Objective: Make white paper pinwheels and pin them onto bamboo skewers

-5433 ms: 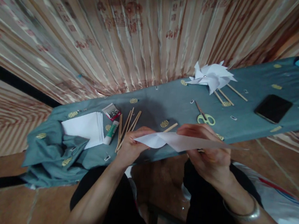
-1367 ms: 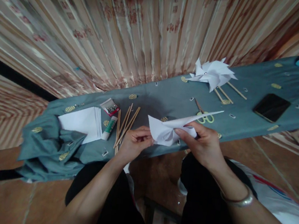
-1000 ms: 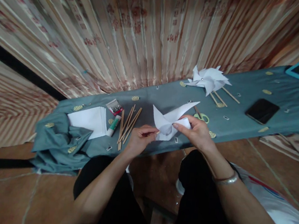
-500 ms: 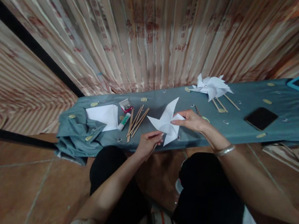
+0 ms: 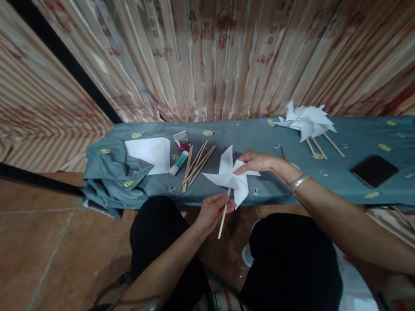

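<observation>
While the fingers of the left hand (image 5: 212, 212) close around a wooden stick (image 5: 222, 224) just below the paper pinwheel (image 5: 228, 180), those of the right hand (image 5: 258, 163) pinch the folded paper beside its centre, as the head view shows. The pinwheel sits between the two sets of fingers, over the near part of the surface (image 5: 249, 131), its blades fanned out to the left of and below the right thumb; the stick's lower end juts free past the left fingers. The step in hand looks like steadying the paper on its stick; whether a pin passes through the middle is too small to tell. From this hold, the next move seems to call for a firm left grip and a light right touch, since the thin blades could crease. Left of the left fingers lie loose sticks (image 5: 198, 164), then a glue stick (image 5: 179, 163), a small box (image 5: 182, 141) and a paper stack (image 5: 149, 152). Beyond the right fingers rests a bunch of similar pinwheels (image 5: 308, 121), with a dark phone (image 5: 374, 171) farther right.
</observation>
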Motion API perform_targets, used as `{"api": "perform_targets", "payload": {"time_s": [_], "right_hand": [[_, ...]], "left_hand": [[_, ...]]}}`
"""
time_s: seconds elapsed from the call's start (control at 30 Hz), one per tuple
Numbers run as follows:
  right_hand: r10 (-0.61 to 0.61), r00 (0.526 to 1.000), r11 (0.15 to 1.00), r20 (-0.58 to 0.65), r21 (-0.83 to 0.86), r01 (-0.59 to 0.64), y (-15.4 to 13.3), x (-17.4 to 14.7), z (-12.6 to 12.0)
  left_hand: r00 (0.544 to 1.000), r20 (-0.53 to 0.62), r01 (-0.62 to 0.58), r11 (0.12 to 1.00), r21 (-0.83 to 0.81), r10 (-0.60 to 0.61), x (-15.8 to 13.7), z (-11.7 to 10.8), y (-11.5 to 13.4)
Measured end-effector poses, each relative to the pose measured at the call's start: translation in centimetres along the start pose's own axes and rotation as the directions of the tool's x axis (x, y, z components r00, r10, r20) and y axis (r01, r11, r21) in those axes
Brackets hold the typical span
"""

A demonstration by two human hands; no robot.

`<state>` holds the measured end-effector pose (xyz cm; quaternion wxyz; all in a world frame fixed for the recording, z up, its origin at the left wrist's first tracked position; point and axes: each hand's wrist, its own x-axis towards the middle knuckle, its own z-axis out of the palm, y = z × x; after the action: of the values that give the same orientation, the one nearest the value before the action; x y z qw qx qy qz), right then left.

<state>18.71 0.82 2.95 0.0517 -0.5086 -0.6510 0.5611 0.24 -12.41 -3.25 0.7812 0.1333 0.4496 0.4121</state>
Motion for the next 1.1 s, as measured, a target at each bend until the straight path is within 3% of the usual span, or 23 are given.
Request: {"api": "perform_targets", "payload": {"time_s": [0.13,0.27,0.43,0.77,1.1], "right_hand": [[-0.002,1.000,1.000,0.021,-0.017,0.002,-0.1,1.0,-0.1],[-0.037,0.999,0.995,0.028,-0.087,0.040,-0.1,2.1,0.0],[0.009,1.000,0.979,0.019,-0.202,-0.005,0.0,2.9,0.2],[0.019,1.000,0.783,-0.011,-0.621,-0.022,-0.6,3.7,0.4],[0.045,0.996,0.808,0.077,-0.589,0.009,-0.6,4.7,0.0]], "left_hand": [[0.999,0.025,0.041,0.998,0.049,-0.042,-0.2,-0.4,-0.7],[0.999,0.029,0.013,0.998,0.059,-0.014,-0.1,-0.5,-1.1],[1.000,0.014,-0.002,0.997,0.082,0.001,0.3,-0.6,-1.5],[0.999,-0.016,0.044,0.997,0.059,-0.044,0.9,-0.4,-2.2],[0.996,-0.007,0.094,0.994,0.057,-0.094,1.2,-0.3,-2.3]]}}
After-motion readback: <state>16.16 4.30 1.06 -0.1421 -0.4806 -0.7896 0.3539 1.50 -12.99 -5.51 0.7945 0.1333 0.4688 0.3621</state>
